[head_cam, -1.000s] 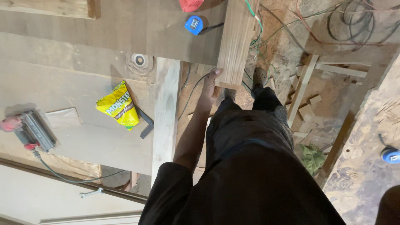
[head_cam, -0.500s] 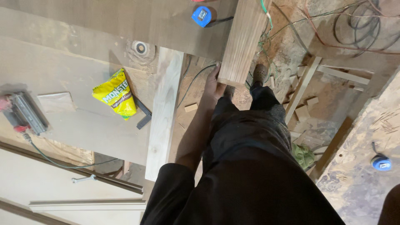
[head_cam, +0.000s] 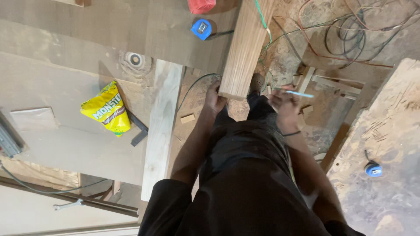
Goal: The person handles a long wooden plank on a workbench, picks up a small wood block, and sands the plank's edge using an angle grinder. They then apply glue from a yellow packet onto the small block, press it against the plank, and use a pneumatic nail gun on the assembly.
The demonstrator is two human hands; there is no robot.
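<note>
- One view only, from the head, looking straight down.
- The left hand (head_cam: 215, 97) curls its fingers round the near end of a ribbed wooden plank (head_cam: 245, 48), seemingly to steady it; the plank runs away toward the far edge, over the littered floor.
- The right hand (head_cam: 284, 101), right of the plank's end, pinches a thin light-blue pencil (head_cam: 299, 93) sideways, fingers narrow.
- A blue tape measure (head_cam: 201, 29) lies on the board (head_cam: 87, 30) left of the plank; a yellow bag (head_cam: 107, 109) lies nearer, further left.

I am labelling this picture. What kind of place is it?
Probably a carpentry workshop or building site: the left hand grips a wooden plank, a blue tape measure lies on sheet boards, with offcuts and sawdust underfoot.
</note>
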